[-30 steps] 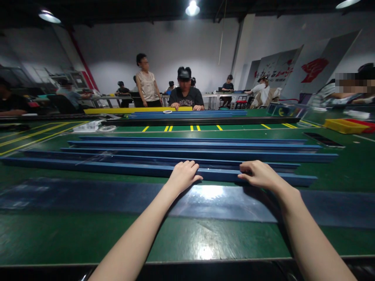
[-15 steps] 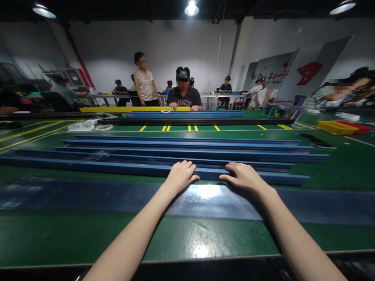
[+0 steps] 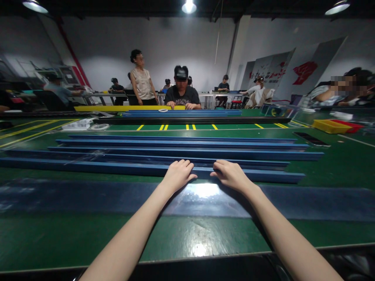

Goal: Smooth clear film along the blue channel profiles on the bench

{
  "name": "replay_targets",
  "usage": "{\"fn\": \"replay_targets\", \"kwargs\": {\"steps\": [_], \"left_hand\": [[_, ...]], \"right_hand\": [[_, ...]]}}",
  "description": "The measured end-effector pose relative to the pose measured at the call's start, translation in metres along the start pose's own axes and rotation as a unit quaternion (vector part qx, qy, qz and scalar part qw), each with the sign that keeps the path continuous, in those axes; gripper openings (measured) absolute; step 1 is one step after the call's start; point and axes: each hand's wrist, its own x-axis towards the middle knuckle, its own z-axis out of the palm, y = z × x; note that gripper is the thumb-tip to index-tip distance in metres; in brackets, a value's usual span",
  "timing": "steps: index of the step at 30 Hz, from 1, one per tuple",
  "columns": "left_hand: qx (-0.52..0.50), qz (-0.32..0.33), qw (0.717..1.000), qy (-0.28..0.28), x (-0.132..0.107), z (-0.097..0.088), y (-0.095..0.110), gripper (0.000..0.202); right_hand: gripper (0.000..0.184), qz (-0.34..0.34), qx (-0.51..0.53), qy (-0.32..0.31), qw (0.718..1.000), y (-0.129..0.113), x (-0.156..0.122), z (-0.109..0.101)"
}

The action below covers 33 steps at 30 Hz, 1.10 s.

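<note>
Several long blue rails lie side by side across the green table (image 3: pixel 88 238). My left hand (image 3: pixel 177 174) rests on the nearest blue rail (image 3: pixel 117 168) with its fingers curled over the rail's top edge. My right hand (image 3: pixel 230 174) grips the same rail a little to the right, fingers bent over it and thumb on the near side. The two hands are close together near the rail's middle. A dark glossy strip (image 3: pixel 73 197) runs across the table just in front of the rail, under my wrists.
More blue rails (image 3: pixel 181 114) and a yellow bar (image 3: pixel 129 108) lie at the far side, where a seated person has hands on them and another person stands. A yellow tray (image 3: pixel 331 126) and a dark flat object (image 3: pixel 312 139) sit at right. Other people work at tables behind.
My right hand has slid left along the nearest rail, from well right of centre to close beside my left hand. The left hand has hardly moved.
</note>
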Motion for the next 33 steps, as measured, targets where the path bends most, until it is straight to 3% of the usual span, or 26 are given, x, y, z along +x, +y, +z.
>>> {"fn": "replay_targets", "kwargs": {"steps": [7, 20, 33], "left_hand": [[0.002, 0.008, 1.000, 0.024, 0.001, -0.002, -0.002, 0.031], [-0.013, 0.005, 1.000, 0.027, 0.001, -0.003, 0.000, 0.030], [-0.019, 0.011, 0.999, 0.029, 0.001, 0.000, -0.002, 0.023]], "right_hand": [[0.023, 0.014, -0.011, -0.020, 1.000, 0.003, -0.001, -0.007], [0.023, 0.122, -0.015, -0.048, 0.991, 0.039, -0.022, -0.021], [0.032, 0.068, -0.008, -0.030, 0.997, 0.025, -0.017, -0.014]]}}
